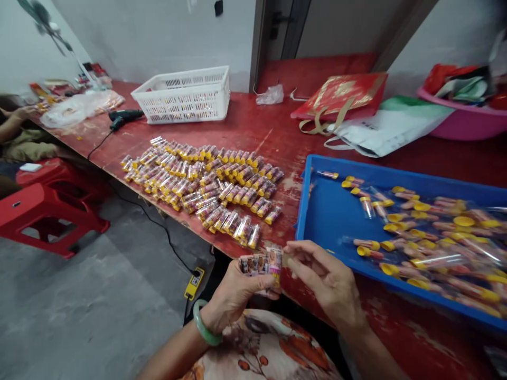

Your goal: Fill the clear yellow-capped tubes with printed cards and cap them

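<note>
My left hand (237,290), with a green bangle (206,326) at the wrist, is closed around several small printed tubes (274,264) in clear wrap. The thumb presses on the nearest tube, which stands upright and has a yellow end. Close on its right is my right hand (328,277), with thumb and forefinger apart beside that tube; whether they touch it I cannot tell. Beyond my hands, many similar wrapped tubes (237,192) lie in rows on the red table (273,126). To the right, a blue tray (322,211) holds loose pinkish tubes (435,221) with yellow, cup-shaped ends and clear film.
A white basket (184,97) and a dark heat-gun-like tool (122,117) stand farther back. At back right are a red bag (340,97), a white bag (388,129) and a pink basin (467,119). Red stools (51,211) and a power strip (194,284) are left. Another person's hand (24,113) shows far left.
</note>
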A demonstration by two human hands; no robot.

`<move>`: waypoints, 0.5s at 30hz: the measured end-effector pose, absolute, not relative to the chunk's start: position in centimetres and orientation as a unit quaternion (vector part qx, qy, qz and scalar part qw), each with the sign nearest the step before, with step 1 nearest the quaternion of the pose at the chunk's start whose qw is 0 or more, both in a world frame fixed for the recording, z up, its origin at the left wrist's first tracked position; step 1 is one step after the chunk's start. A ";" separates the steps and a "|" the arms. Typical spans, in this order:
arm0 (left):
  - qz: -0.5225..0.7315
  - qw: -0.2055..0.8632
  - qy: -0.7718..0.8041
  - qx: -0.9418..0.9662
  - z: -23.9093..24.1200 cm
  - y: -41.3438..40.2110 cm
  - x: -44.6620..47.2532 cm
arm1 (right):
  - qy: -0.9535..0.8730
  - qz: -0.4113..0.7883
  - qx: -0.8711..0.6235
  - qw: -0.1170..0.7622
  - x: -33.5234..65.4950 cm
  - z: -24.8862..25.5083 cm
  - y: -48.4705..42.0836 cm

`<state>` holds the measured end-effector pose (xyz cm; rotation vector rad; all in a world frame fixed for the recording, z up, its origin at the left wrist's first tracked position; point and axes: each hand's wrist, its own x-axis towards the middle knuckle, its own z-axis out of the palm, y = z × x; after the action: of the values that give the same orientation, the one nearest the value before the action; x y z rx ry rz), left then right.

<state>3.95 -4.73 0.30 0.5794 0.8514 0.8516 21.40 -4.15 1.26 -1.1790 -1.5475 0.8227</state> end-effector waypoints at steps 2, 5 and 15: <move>0.373 0.793 0.385 0.291 0.4 -4.8 4.0 | -0.618 0.368 -0.495 0.488 21.3 1.6 -3.2; 0.365 0.799 0.375 0.296 0.5 -4.8 4.0 | -0.619 0.400 -0.495 0.460 20.8 1.8 -2.5; 0.381 0.796 0.387 0.266 -0.1 -4.6 3.3 | -0.578 0.449 -0.509 0.453 19.3 1.4 -1.9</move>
<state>3.33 -4.55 -0.09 0.5715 0.8313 0.8186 19.29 -1.94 1.39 -1.2566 -1.4282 1.1084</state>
